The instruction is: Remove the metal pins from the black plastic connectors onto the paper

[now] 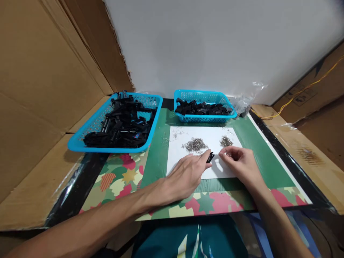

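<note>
My left hand point(190, 171) rests over the white sheet point(177, 159), its thumb and fingers closed on a small black plastic part point(210, 157). Just right of that part, my right hand point(239, 161) is in a pinch, thumb against fingertips. Whatever lies between those fingertips is too small to make out. A larger pile of tiny metal pieces point(195, 144) lies beyond my left hand on the sheet. The smaller pile of tiny metal pieces point(225, 141) sits just beyond my right hand.
To the left stands a blue basket point(70, 144) heaped with black plastic parts point(126, 125). Another blue basket point(205, 119) with smaller black pieces stands at the back. Beside it lies a clear plastic bag point(244, 102). Cardboard walls flank the table; a yellow cable point(285, 105) runs along the right.
</note>
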Demonstrator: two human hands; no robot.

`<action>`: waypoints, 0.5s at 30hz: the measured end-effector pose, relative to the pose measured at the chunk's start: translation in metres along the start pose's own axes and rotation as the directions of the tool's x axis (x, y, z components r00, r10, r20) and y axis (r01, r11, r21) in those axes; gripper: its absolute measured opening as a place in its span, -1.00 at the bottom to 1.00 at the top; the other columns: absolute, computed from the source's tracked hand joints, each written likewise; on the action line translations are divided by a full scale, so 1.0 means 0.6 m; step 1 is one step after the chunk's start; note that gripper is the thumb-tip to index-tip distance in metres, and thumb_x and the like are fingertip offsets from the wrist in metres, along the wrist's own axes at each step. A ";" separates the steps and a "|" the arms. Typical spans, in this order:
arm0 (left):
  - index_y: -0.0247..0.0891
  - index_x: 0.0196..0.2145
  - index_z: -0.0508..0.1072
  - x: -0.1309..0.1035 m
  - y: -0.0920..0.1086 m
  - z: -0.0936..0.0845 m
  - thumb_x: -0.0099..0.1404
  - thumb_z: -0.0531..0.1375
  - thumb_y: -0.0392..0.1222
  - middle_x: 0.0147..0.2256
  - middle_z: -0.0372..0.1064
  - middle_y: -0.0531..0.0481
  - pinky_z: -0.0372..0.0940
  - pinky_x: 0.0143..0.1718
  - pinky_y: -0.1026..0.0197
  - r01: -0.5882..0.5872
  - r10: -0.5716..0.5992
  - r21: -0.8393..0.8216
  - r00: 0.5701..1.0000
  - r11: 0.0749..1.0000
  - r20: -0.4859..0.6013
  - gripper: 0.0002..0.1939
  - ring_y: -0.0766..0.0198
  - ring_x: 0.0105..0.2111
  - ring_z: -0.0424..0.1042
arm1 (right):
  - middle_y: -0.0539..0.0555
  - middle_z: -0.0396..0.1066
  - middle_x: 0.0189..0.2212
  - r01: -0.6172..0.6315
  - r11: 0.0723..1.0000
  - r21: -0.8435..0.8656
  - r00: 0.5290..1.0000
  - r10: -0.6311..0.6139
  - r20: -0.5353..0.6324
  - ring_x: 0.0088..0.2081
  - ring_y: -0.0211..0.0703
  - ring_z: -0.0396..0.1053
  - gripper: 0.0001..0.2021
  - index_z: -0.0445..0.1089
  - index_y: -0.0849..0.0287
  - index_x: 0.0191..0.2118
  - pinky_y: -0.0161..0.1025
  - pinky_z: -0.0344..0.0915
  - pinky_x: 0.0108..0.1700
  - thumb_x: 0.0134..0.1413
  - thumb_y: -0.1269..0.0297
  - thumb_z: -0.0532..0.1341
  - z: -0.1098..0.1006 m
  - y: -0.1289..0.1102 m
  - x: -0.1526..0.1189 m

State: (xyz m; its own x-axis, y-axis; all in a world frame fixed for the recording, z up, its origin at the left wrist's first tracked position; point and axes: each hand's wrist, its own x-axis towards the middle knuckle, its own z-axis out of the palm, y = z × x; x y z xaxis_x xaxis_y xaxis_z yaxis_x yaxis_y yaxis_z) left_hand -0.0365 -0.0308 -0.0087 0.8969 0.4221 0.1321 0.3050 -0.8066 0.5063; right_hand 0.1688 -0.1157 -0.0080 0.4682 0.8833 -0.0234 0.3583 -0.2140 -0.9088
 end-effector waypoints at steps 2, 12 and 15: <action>-0.31 0.23 0.27 0.001 0.002 -0.001 0.60 -0.04 -0.24 -0.29 0.54 -0.09 0.37 -0.21 0.08 -0.015 0.014 0.025 1.000 1.000 0.019 -0.67 0.04 -0.26 0.54 | 0.02 0.35 -0.59 0.001 0.999 -0.033 1.000 -0.002 -0.018 -0.54 -0.25 0.17 -0.67 0.58 0.26 -0.37 -0.29 0.05 -0.51 -0.04 0.03 0.36 0.003 -0.003 0.002; -0.33 0.25 0.25 0.003 -0.006 0.012 0.61 -0.07 -0.27 -0.17 0.53 -0.16 0.38 -0.09 0.02 -0.117 0.116 0.029 0.993 0.993 0.009 -0.66 0.04 -0.14 0.54 | -0.02 0.32 -0.61 0.063 0.982 -0.176 0.997 -0.053 0.058 -0.54 -0.28 0.18 -0.78 0.56 0.25 -0.41 -0.31 0.07 -0.50 0.04 0.17 0.30 0.002 -0.004 0.006; -0.36 0.24 0.25 0.005 0.000 0.009 0.63 -0.09 -0.26 -0.20 0.52 -0.15 0.36 -0.14 0.04 -0.127 0.126 0.085 0.992 0.988 0.022 -0.66 0.04 -0.20 0.52 | -0.01 0.33 -0.61 0.076 0.974 -0.213 0.997 -0.071 0.031 -0.53 -0.27 0.20 -0.81 0.56 0.25 -0.42 -0.31 0.08 -0.50 0.00 0.21 0.30 0.005 -0.003 0.003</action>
State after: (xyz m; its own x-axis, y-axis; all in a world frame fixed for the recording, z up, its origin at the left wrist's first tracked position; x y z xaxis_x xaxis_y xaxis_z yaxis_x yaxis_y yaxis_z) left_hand -0.0324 -0.0318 -0.0130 0.9348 0.3085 0.1762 0.2148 -0.8859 0.4112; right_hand 0.1666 -0.1122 -0.0076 0.4164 0.9088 0.0278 0.5568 -0.2307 -0.7980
